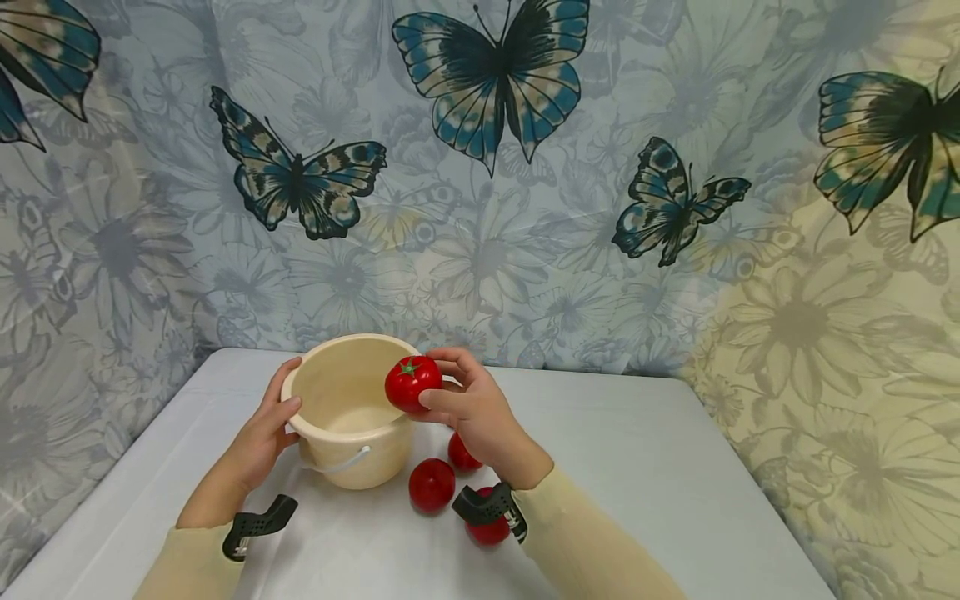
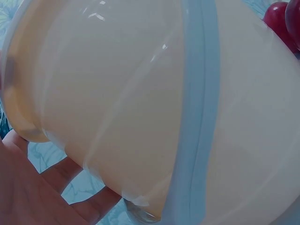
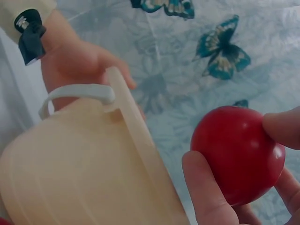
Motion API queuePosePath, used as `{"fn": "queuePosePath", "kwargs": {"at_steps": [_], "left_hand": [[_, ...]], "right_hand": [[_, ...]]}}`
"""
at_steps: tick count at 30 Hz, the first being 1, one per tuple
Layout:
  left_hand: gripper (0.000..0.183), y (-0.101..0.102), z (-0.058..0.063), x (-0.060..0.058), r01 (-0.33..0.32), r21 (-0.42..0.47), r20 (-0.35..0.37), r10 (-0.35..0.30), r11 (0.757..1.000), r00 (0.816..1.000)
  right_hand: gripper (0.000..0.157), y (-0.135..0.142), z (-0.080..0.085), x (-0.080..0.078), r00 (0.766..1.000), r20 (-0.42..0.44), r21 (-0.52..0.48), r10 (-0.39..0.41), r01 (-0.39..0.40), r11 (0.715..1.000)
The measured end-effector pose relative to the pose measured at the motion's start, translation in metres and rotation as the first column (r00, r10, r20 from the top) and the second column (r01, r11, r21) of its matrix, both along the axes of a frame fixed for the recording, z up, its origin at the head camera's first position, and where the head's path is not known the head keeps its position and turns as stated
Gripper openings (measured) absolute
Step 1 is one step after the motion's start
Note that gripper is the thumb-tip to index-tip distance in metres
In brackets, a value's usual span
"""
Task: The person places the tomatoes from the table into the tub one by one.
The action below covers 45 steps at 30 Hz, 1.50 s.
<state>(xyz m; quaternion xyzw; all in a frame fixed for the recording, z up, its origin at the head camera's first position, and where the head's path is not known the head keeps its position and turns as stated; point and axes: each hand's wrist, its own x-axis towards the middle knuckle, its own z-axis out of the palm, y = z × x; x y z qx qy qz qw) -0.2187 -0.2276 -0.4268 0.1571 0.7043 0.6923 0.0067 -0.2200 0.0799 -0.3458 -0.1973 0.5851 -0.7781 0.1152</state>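
Note:
A cream plastic bucket with a pale handle stands at the back left of the table. My left hand grips its left side at the rim. In the left wrist view, fingers of that hand lie along the bucket wall. A shiny red tomato with a green stem is held between the thumb and fingers of my right hand, at the bucket's right rim. The right wrist view shows this tomato beside the rim. The bucket's visible inside holds nothing.
Several red tomatoes lie right of the bucket: one in front, one partly under my right hand, and one behind the wrist strap. A white cloth covers the table. Butterfly-patterned fabric hangs behind it.

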Motion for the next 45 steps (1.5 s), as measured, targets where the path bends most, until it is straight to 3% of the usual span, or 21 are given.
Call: {"fn": "queuePosePath", "kwargs": {"at_steps": [12,29,45], "left_hand": [[0.056,0.0,0.001,-0.001,-0.003,-0.012,-0.014,0.002,1.0,1.0],[0.056,-0.001,-0.001,0.0,-0.004,-0.013,-0.012,0.004,1.0,1.0],[0.058,0.0,-0.001,0.001,0.006,-0.01,-0.01,-0.006,1.0,1.0]], "right_hand": [[0.054,-0.021,0.0,-0.003,0.998,0.019,0.056,-0.057,0.056,0.997],[0.053,-0.029,-0.002,-0.009,0.995,0.013,0.13,-0.097,0.094,0.987],[0.052,-0.031,-0.007,-0.011,0.995,0.0,0.119,-0.102,0.102,0.988]]}}
